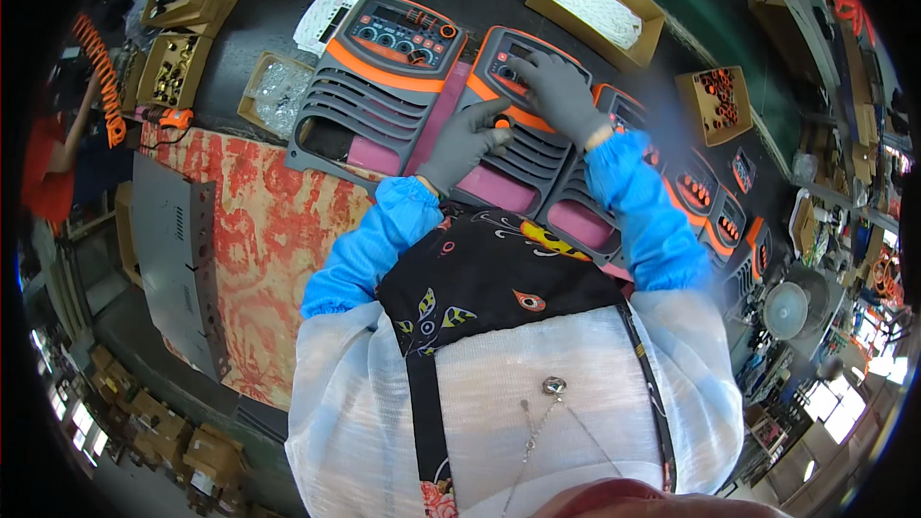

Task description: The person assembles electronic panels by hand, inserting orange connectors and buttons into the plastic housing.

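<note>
Left hand: the grey-gloved left hand [465,142] lies palm-down on the lower part of the middle front panel [523,129], fingers curled together toward an orange knob [501,122] at its fingertips; whether it pinches the knob cannot be told.
Right hand: the grey-gloved right hand [561,94] rests flat on the panel's upper control face, fingers spread and pressed down, nothing gripped.
Middle front panel: a grey-and-orange moulded fascia with louvred slots, lying face-up on the dark workbench [259,29] directly ahead of the person, beneath both hands.
Key relation: the knob sits just beyond the left fingertips, below and to the left of the right hand (the left hand is the nearer); the panel's long axis runs away from the person, tilted slightly to the right.
Neighbouring panel: a like finished panel [379,72] lies just beside it on the left, untouched.
Row to the right: further panels [715,206] overlap in a line running toward the right edge.
Surroundings: a cardboard box [600,5] of white packing beyond the hands; a red patterned cloth [259,230] at the near left; blue sleeve covers [369,245] on both forearms.
</note>
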The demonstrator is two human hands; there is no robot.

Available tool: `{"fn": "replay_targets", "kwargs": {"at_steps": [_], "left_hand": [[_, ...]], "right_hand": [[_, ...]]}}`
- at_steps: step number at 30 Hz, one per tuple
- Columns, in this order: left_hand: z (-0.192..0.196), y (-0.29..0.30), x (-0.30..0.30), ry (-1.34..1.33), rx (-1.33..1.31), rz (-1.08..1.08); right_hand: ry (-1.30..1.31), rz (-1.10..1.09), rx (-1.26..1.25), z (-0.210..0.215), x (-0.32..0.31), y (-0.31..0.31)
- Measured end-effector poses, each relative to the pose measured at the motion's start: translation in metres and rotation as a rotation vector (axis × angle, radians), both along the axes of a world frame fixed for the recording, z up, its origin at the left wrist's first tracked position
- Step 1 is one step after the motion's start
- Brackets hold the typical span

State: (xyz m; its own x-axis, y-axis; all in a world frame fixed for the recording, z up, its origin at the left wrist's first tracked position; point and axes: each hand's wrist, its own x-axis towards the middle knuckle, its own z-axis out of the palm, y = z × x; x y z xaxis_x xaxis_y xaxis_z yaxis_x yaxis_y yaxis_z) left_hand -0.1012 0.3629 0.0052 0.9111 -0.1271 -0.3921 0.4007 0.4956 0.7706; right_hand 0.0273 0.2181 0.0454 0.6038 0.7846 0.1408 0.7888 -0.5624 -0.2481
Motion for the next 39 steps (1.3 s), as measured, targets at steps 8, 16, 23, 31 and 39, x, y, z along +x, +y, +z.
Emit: {"fn": "replay_targets", "kwargs": {"at_steps": [8, 16, 23, 31, 39], "left_hand": [[0.011, 0.0, 0.002, -0.145, 0.182, 0.103], [0.017, 0.008, 0.013, 0.048, 0.181, 0.019], [0.015, 0.006, 0.015, 0.086, 0.157, 0.003], [0.016, 0.014, 0.019, 0.126, 0.16, -0.058], [0.015, 0.014, 0.02, 0.144, 0.151, -0.112]], "right_hand": [[0.379, 0.237, 0.147, 0.029, -0.048, 0.0], [0.405, -0.02, 0.099, 0.019, 0.018, 0.011], [0.353, 0.062, 0.004, -0.004, 0.027, 0.019], [0.361, 0.091, 0.038, -0.002, 0.029, 0.025], [0.359, 0.078, 0.046, -0.006, 0.027, 0.022]]}}
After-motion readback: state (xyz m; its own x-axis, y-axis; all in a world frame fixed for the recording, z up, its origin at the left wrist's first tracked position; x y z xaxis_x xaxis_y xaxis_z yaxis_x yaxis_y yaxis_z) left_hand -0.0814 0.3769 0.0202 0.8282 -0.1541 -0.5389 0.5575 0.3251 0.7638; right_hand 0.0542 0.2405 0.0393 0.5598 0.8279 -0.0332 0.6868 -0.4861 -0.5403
